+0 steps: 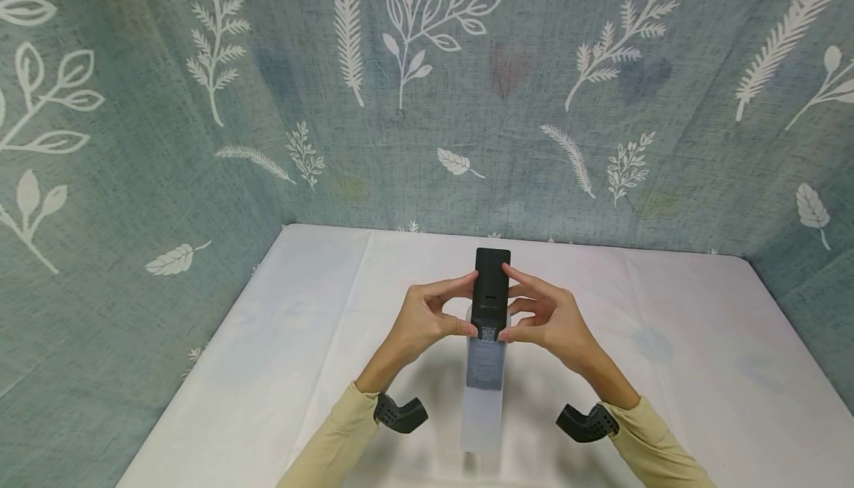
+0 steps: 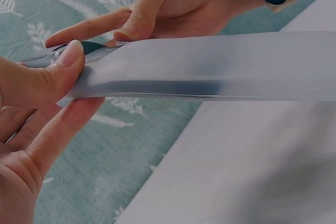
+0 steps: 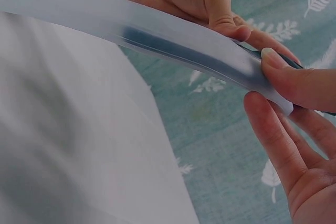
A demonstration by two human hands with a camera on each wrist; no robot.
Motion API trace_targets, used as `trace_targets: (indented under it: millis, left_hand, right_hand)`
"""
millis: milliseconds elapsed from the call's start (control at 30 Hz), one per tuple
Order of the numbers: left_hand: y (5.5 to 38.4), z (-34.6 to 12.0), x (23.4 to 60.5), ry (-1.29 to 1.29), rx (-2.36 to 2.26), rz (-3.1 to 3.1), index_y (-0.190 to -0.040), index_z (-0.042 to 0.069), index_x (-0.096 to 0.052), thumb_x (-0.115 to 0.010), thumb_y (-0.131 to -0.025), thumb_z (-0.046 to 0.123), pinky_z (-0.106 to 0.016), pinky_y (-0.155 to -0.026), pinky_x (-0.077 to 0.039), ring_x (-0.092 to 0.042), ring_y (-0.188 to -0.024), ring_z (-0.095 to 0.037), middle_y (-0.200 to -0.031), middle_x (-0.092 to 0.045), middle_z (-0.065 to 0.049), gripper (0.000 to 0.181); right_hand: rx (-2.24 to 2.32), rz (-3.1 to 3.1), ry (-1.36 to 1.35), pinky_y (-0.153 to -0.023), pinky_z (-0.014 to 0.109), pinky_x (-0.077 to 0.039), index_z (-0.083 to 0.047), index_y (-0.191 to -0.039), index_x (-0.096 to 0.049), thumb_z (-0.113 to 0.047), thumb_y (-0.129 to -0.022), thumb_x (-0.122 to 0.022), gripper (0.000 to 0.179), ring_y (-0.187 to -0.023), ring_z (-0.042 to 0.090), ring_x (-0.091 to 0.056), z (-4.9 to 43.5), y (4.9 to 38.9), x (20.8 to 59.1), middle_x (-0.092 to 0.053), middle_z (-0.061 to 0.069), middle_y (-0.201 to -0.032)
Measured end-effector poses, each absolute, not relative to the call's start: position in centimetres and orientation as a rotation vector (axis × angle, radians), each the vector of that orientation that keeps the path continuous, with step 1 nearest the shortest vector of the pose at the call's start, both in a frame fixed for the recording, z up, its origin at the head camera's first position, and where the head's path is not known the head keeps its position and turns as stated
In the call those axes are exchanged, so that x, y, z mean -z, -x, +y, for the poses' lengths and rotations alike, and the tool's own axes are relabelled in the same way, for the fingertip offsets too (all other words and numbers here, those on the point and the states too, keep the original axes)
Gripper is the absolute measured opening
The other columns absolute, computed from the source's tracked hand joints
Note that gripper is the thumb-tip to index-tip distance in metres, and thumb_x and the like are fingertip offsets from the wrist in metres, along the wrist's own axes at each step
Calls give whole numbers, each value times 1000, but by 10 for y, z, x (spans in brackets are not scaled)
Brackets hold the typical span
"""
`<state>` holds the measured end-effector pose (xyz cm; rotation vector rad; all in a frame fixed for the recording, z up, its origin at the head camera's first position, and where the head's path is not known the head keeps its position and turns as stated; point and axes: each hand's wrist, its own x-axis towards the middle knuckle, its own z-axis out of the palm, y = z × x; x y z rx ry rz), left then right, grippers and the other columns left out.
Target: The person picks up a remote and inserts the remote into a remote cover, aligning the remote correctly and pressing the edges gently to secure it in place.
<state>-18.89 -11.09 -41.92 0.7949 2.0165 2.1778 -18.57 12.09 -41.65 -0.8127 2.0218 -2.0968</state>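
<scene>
A black remote control [image 1: 491, 277], its slotted back uppermost, stands partly inside a long translucent sleeve [image 1: 482, 421]. Its upper part sticks out of the sleeve's mouth, and its lower part shows dimly through the wall. The left hand [image 1: 430, 310] pinches the left side at the mouth, thumb on top and index finger stretched along the remote. Opposite it, the right hand [image 1: 550, 317] pinches the right edge in the same way. In the left wrist view the sleeve [image 2: 262, 66] runs out flat beyond the fingers; in the right wrist view the sleeve [image 3: 105, 17] looks bowed.
Below the hands spreads a table with a white cloth [image 1: 373, 273]. A green-grey curtain [image 1: 427, 154] with white leaf prints hangs behind it and on both sides. Each wrist carries a black camera, such as the left one [image 1: 400, 414].
</scene>
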Motion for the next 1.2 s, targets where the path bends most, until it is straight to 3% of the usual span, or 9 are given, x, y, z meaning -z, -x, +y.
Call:
trace_targets:
  millis: [967,1200]
  left_hand:
    - [191,-108,420,-770,-2201,1996,-130,3,-56,-78,-67,-13,-43,-75,-57,-59,-110,-29,-115,-64,-20,69]
    - [190,-109,419,-763,-2200,2011,-130,5,-57,-78,-67,-13,-43,-76,-56,-59,-110,-28,-114,-65,-16,69]
  right_hand:
    - [2106,2050,832,-64,41,-58,-8,-143,-42,12,-67,-78,86,-85,23,-66,123,188,419,-62,19,-109]
    - [2097,2068,827,-64,41,-58,-8,-142,-43,11,-67,-79,85,-85,23,-66,123,189,419,-62,22,-109]
